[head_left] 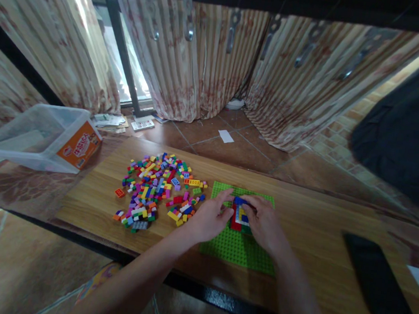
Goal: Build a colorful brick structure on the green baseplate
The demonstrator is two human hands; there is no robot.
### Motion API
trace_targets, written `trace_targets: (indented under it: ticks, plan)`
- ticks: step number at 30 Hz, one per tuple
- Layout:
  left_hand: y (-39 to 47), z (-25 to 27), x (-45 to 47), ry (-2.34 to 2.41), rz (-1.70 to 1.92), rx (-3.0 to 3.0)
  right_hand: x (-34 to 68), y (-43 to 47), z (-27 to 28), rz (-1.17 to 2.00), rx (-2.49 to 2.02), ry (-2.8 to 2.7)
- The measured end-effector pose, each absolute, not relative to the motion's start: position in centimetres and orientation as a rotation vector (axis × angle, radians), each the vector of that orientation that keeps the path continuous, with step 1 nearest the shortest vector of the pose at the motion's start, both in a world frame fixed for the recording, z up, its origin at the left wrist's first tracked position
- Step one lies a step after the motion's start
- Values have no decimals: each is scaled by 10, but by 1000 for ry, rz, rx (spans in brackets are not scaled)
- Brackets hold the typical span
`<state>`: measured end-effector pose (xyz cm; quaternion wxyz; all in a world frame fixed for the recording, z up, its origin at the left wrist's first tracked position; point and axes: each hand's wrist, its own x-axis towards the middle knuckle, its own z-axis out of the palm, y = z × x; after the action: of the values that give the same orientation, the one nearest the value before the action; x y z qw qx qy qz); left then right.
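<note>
The small brick build [240,215] sits on the far half of the green board [229,251], between the two hands, on the right of the heap of loose bricks [150,185] on the wooden table [308,247]. The left hand [211,217] lies on its left side, forefinger and thumb bent and parted with a gap between them; the right hand [263,217] curls over its right side, fingertips at the blue brick [241,200] along the far edge, though I cannot tell whether they grip it or merely rest there. To seat a brick well here, I would line its edges up with the studs, steady the build with the left fingers, and press straight down, evenly along its length. The blue brick seems to run left to right, while the red strip [234,219] on the left side runs near to far. The build looks square to the board; its overall long axis is hidden by the right hand.
</note>
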<state>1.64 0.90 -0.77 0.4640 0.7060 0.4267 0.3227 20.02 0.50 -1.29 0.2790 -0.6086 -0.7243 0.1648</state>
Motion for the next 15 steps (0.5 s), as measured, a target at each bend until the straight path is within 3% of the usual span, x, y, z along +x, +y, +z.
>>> trace_targets:
  ticks: [15]
  plan:
    - [7,-14,21,1063,720,2137,201,7,-12,505,-1630,-1928]
